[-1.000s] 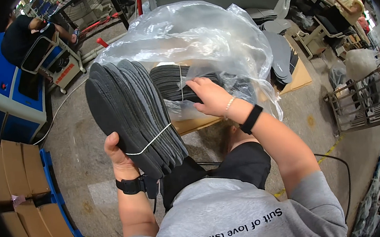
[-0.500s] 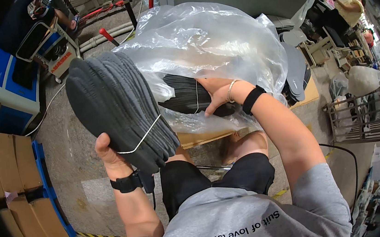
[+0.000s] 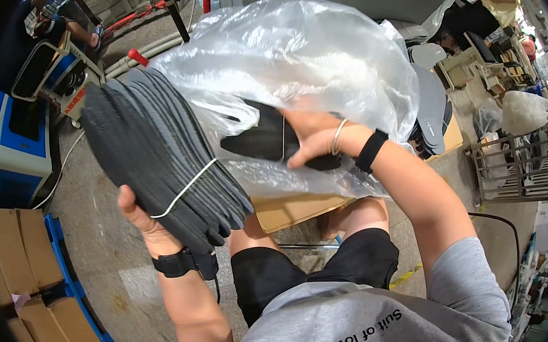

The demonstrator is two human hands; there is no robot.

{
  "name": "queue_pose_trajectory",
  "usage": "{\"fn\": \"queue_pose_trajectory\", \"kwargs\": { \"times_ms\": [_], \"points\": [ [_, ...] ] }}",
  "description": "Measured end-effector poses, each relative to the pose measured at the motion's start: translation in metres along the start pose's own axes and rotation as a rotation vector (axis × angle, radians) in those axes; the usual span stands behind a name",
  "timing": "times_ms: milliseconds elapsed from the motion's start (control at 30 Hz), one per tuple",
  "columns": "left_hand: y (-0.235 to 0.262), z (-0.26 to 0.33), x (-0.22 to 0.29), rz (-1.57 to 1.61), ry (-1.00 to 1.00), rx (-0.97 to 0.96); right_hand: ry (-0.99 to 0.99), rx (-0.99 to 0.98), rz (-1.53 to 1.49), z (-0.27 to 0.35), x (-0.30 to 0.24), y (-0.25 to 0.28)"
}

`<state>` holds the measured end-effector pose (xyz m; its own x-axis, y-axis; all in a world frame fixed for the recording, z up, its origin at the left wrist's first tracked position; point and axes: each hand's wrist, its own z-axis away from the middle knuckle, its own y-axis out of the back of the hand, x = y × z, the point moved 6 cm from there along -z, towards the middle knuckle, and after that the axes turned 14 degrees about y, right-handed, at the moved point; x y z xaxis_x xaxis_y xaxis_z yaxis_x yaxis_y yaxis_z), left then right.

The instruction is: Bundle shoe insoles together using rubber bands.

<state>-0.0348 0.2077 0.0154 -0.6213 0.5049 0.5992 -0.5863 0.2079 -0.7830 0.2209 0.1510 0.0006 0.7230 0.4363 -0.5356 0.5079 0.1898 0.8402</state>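
My left hand (image 3: 145, 226) grips a thick fanned stack of dark grey shoe insoles (image 3: 158, 153), bound by a white rubber band, and holds it up at the left. My right hand (image 3: 314, 141) reaches into a large clear plastic bag (image 3: 296, 62) and rests on a second dark bundle of insoles (image 3: 264, 138) inside it. The bag lies over a cardboard box (image 3: 295, 210) in front of my knees. Both wrists wear black bands.
Flat cardboard boxes (image 3: 20, 264) lie on a blue pallet at the left. A blue and white machine (image 3: 6, 132) stands at the far left. More grey insoles (image 3: 431, 108) sit on a box at the right, beside a metal wire rack (image 3: 527, 164). Other people work at the back.
My left hand has lifted the banded stack a little higher. My right hand has pushed deeper into the bag, onto the dark bundle. The view has tilted down slightly.
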Motion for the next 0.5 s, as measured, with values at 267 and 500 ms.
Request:
{"fn": "queue_pose_trajectory", "kwargs": {
  "times_ms": [267, 500],
  "points": [
    [-0.017, -0.002, 0.035, 0.098, -0.167, -0.214, -0.320, 0.192, -0.129, -0.029, 0.041, 0.051],
    [-0.034, -0.002, 0.023, 0.043, -0.084, -0.156, -0.498, -0.092, 0.332, 0.052, 0.081, 0.083]
  ]
}}
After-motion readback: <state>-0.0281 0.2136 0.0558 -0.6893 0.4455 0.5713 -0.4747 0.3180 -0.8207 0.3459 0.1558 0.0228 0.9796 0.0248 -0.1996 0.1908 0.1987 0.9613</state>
